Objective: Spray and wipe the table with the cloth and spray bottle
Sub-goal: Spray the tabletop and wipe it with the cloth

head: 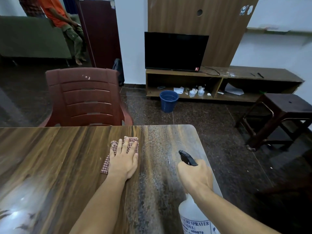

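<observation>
Flat left hand presses checked cloth on seemingly droplet-speckled table.

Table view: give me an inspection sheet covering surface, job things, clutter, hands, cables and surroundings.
Surface: table wood-grain, droplets across its right part.
Job's things: cloth flat on the table; spray bottle held at the near right edge.
Clutter: bottles and papers in the shelf.
Hands: left hand presses the cloth; right hand grips the bottle's trigger head.
Cables: one cable beside the TV.
Surroundings: chair behind the table; bucket and stool beyond.
</observation>
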